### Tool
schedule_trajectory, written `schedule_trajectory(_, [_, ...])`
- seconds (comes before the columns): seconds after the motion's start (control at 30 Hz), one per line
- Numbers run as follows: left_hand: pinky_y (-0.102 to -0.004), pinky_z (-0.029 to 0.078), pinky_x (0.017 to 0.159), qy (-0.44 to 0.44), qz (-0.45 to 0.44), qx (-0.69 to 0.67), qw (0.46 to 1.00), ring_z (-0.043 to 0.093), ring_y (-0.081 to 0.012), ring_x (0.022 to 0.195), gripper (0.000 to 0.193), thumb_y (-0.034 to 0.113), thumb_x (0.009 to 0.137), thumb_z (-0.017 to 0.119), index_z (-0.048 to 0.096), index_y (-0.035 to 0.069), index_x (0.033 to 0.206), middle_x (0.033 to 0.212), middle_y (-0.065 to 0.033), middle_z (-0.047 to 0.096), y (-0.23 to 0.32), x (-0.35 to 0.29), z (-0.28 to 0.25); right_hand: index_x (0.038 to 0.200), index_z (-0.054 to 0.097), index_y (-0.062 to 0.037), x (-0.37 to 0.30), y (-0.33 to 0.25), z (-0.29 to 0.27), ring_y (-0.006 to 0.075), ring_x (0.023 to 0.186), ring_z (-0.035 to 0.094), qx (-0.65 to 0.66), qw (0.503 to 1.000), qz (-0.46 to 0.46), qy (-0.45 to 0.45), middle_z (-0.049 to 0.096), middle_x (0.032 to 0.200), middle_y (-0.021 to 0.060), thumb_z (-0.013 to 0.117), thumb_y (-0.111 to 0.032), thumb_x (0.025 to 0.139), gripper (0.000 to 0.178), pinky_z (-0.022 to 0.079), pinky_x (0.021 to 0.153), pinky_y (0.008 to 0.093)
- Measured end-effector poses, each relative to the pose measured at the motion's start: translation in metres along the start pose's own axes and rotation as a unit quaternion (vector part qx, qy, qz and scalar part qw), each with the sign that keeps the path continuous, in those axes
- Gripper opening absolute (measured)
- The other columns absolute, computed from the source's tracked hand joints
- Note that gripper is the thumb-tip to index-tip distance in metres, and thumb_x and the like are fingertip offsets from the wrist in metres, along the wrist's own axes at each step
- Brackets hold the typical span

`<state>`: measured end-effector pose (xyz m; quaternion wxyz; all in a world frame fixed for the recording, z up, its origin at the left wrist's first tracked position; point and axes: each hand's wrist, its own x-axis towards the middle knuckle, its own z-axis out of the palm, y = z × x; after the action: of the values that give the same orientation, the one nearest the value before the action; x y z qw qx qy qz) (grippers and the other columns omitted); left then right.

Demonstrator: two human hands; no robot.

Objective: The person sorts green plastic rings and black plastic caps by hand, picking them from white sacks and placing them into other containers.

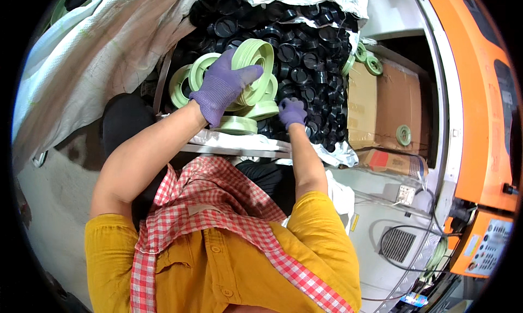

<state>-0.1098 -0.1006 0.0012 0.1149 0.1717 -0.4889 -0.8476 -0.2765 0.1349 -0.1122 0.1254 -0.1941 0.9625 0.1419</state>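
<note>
My left hand [222,86], in a purple glove, is closed on a thick pale green plastic ring [251,54], with the thumb across its rim. Other pale green rings [178,88] lie beneath and around this hand, some tilted against one another. My right hand [293,112], also gloved in purple, rests low over the heap of black plastic caps [305,59], just right of the rings. Its fingers are curled, and what they hold, if anything, is hidden. The black caps are round and lie jumbled together.
A large white woven sack [109,46] hangs at the left. Right of the heap stands an open cardboard box [395,95] with a small green ring [403,134] in it. An orange machine [474,84] with a control panel [490,247] and loose black cables stands at the far right.
</note>
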Motion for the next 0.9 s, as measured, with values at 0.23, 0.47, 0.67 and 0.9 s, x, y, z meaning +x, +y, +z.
schedule_trajectory(0.23, [-0.0252,0.046,0.082,0.027,0.133,0.065,0.989,0.057,-0.0116,0.091,0.046,0.012,0.081,0.064,0.049,0.003,0.123,0.105,-0.0059,0.059,-0.011,-0.020,-0.002,0.108,0.062,-0.0174,-0.045,-0.003,-0.007,0.0249,0.110,0.054,-0.139,0.990,0.000,-0.034,0.060,0.114,0.0052,0.047,-0.035,0.088,0.030,0.021,0.100,0.0599])
schedule_trajectory(0.47, [-0.0249,0.047,0.081,0.008,0.139,0.029,0.990,0.057,-0.0110,0.091,0.045,0.010,0.081,0.063,0.048,0.002,0.123,0.106,-0.0059,0.059,0.001,-0.056,0.014,0.115,0.057,-0.0148,-0.078,0.010,0.017,0.0247,0.112,0.054,-0.030,0.996,0.039,-0.071,0.060,0.115,0.0080,0.051,-0.043,0.085,0.042,0.030,0.098,0.0487])
schedule_trajectory(0.67, [-0.0266,0.048,0.080,0.031,0.143,0.105,0.984,0.059,-0.0124,0.089,0.054,0.017,0.077,0.069,0.048,0.002,0.124,0.102,-0.0071,0.061,-0.016,-0.095,0.016,0.103,0.064,-0.0036,-0.073,0.042,0.019,0.0365,0.107,0.053,0.222,0.972,0.019,-0.074,0.054,0.120,0.0192,0.069,-0.052,0.065,0.062,0.039,0.095,0.0400])
schedule_trajectory(0.9, [-0.0306,0.047,0.084,-0.023,0.136,0.189,0.972,0.057,-0.0185,0.097,0.069,0.021,0.074,0.070,0.040,0.002,0.133,0.113,-0.0130,0.057,-0.066,-0.149,0.041,0.088,0.056,0.0028,-0.198,-0.037,-0.036,0.0472,0.116,0.039,0.507,0.778,-0.298,0.223,0.041,0.122,0.0333,0.058,-0.017,0.079,0.022,0.032,0.100,0.0445])
